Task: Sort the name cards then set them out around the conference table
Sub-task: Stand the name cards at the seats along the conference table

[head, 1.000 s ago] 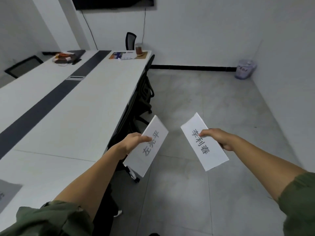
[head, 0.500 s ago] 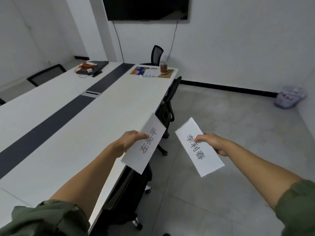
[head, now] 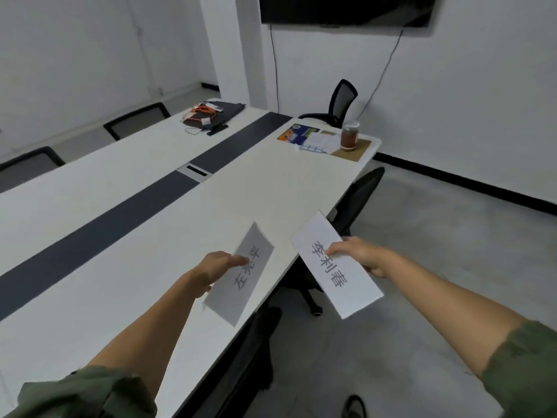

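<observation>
The left hand (head: 217, 271) pinches one name card (head: 241, 280), thumb on its printed face, low over the tabletop (head: 120, 236) near the edge, probably to set it down there; whether it touches the surface I cannot tell. The right hand (head: 358, 256) pinches a second card (head: 334, 268) out over the floor (head: 452, 251), face up so the name reads. Two cards, one per hand.

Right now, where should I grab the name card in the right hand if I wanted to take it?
Pinch the name card by its free left long edge, coming from the conference table side. It is thin, flat and held in the air, and the right hand grips its right edge.
</observation>
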The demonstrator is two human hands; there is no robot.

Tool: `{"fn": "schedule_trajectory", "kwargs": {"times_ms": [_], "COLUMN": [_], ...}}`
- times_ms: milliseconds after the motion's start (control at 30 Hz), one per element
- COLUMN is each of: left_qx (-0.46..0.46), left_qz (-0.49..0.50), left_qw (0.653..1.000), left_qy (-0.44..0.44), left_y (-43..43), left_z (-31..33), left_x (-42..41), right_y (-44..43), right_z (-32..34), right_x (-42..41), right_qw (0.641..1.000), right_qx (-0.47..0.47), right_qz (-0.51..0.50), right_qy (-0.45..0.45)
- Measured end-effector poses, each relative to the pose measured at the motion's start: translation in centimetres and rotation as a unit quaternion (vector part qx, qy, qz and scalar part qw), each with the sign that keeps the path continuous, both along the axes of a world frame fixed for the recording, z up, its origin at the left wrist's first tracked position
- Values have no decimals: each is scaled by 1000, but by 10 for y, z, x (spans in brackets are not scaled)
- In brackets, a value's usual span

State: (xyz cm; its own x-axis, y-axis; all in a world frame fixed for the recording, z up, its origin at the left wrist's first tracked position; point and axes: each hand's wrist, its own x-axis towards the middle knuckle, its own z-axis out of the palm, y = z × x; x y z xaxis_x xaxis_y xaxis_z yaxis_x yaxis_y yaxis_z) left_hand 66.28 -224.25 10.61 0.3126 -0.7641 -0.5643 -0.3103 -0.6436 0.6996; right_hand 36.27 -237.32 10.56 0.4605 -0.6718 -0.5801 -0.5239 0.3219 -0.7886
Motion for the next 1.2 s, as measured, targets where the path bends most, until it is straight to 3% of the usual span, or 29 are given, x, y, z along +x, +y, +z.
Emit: {"fn": "schedule_trajectory", "kwargs": {"times_ms": [200,467,733,1200], "left_qx": [2,30,49,142], "left_qz": [119,273,363,424], "left_qw": [993,961,929,893], "left_qy": [-2,14,51,62], "left_y": [-48,-39,-47,-105], "left_z": [-18,-57,-105,-151], "left_x": [15,83,149,178], "right_y": [-114,-183,-240,-332], "right_z": [1,-31,-78,-153], "right_x": [63,185,273,365], "right_qw": [995,973,969,952], "right_qx": [7,-2,-5,8], "right_qz": [102,223,224,240], "right_qy": [6,55,108,192]}}
